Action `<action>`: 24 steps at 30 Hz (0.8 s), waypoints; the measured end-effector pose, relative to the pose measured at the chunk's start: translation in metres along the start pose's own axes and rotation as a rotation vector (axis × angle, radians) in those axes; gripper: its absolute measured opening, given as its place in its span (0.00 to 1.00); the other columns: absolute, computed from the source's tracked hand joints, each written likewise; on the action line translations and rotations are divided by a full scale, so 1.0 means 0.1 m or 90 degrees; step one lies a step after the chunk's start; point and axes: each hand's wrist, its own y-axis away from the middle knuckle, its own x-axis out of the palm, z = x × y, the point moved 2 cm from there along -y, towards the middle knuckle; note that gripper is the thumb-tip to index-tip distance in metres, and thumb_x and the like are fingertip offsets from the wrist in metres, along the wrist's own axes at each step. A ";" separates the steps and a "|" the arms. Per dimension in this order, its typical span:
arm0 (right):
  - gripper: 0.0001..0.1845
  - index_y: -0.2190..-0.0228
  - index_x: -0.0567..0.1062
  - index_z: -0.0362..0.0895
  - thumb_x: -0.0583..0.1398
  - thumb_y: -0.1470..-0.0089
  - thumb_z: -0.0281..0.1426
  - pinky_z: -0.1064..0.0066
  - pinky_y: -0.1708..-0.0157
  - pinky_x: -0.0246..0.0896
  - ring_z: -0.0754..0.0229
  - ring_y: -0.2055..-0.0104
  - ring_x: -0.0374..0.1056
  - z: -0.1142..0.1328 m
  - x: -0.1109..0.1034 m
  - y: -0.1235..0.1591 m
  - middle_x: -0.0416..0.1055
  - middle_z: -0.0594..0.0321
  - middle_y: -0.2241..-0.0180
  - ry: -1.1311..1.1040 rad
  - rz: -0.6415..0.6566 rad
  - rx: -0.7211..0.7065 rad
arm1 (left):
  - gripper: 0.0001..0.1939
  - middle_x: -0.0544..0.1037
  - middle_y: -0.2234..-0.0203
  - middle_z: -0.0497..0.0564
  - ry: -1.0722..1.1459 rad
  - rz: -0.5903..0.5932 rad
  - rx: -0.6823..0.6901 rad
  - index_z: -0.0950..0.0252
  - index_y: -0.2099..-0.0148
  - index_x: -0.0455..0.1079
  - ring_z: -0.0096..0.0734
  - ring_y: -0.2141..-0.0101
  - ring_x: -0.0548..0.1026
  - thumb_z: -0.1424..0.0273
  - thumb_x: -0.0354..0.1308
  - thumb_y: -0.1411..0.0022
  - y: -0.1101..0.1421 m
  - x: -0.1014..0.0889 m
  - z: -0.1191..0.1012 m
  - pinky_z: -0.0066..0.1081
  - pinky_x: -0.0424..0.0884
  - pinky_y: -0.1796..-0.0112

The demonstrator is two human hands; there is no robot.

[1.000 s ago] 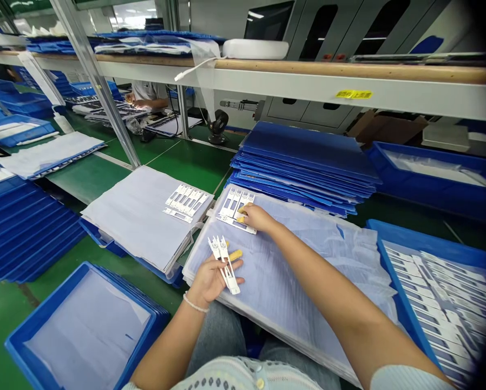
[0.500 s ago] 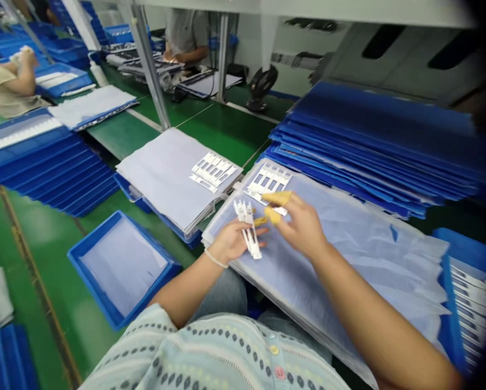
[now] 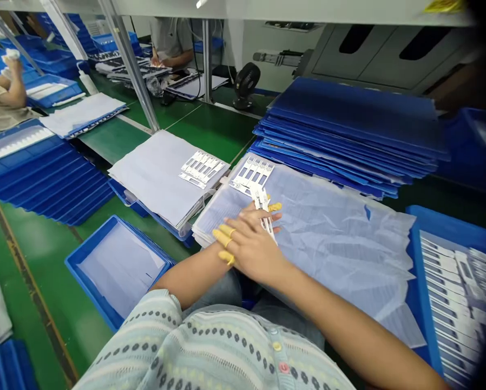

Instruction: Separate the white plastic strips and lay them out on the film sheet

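Light, brittle-looking thin white plastic frames [image 3: 264, 215], best taken by the edges, pinched in the left hand's fingers [image 3: 256, 213], right hand's fingers [image 3: 225, 234] released above.

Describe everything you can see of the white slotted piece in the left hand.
The white slotted piece is a narrow, plastic-looking strip with several thin prongs and slots. It lies lengthwise, slightly tilted, among the fingers of the left hand, which holds it above the film-covered stack. Its far end sticks out past the fingers, and a yellow finger cot sits just beside it. The right hand lies over the left hand, hiding part of the piece's near end, so its full shape cannot be seen.
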 end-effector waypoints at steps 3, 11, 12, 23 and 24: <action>0.19 0.49 0.69 0.42 0.47 0.35 0.35 0.50 0.42 0.51 0.51 0.46 0.65 -0.22 -0.42 0.15 0.72 0.51 0.53 -0.098 -0.154 0.060 | 0.13 0.75 0.57 0.53 0.006 0.052 -0.036 0.65 0.51 0.69 0.36 0.58 0.74 0.65 0.54 0.36 0.05 -0.04 0.02 0.41 0.71 0.55; 0.23 0.49 0.68 0.46 0.59 0.42 0.43 0.49 0.50 0.57 0.45 0.47 0.60 -0.18 -0.81 0.73 0.68 0.51 0.51 0.042 -0.130 0.133 | 0.18 0.78 0.59 0.58 0.064 0.220 -0.162 0.69 0.47 0.68 0.39 0.63 0.78 0.72 0.45 0.36 0.35 0.03 -0.14 0.44 0.70 0.55; 0.24 0.49 0.68 0.45 0.59 0.42 0.45 0.48 0.50 0.56 0.45 0.47 0.59 -0.14 -0.79 0.76 0.67 0.50 0.50 0.051 -0.120 0.130 | 0.18 0.78 0.58 0.59 0.056 0.233 -0.161 0.69 0.47 0.67 0.39 0.63 0.78 0.72 0.46 0.36 0.39 0.04 -0.15 0.43 0.70 0.55; 0.15 0.54 0.69 0.48 0.60 0.42 0.38 0.43 0.45 0.53 0.46 0.47 0.60 0.08 -0.91 0.91 0.69 0.55 0.53 0.111 -0.139 0.153 | 0.26 0.71 0.46 0.61 -0.030 0.335 -0.146 0.64 0.35 0.55 0.52 0.43 0.66 0.71 0.47 0.36 0.63 0.15 -0.20 0.47 0.68 0.51; 0.15 0.54 0.69 0.48 0.61 0.42 0.38 0.43 0.45 0.52 0.46 0.47 0.60 0.09 -0.93 0.90 0.69 0.55 0.53 0.124 -0.133 0.153 | 0.26 0.71 0.46 0.61 -0.034 0.337 -0.143 0.64 0.36 0.56 0.52 0.43 0.66 0.71 0.48 0.36 0.63 0.16 -0.20 0.46 0.68 0.52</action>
